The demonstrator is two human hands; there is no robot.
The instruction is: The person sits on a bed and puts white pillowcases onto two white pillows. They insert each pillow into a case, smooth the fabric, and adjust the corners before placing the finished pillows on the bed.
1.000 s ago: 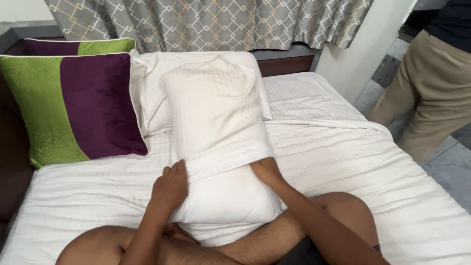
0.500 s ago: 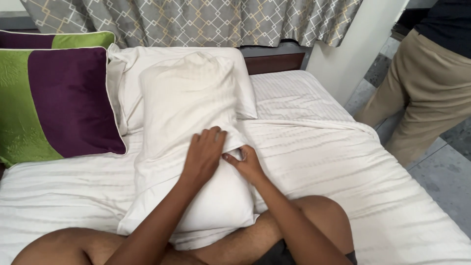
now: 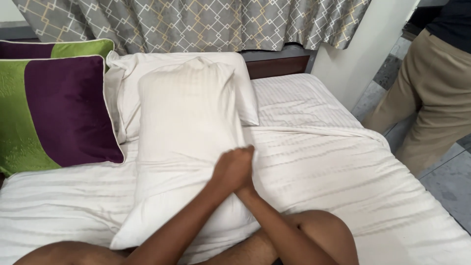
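Both hands have met at the white pillow's (image 3: pixel 189 147) right edge; left hand (image 3: pixel 234 169) grips fabric; right hand's grip hidden.

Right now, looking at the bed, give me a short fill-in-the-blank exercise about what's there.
1. Both hands meet at the right edge of the white ____, where the left hand covers most of the right hand.
2. The cushion at the left is green and ____.
3. The curtain behind the bed is grey with a ____ pattern.
4. A person in tan trousers stands on the ____ side of the bed.

Missing words: pillow; purple; lattice; right
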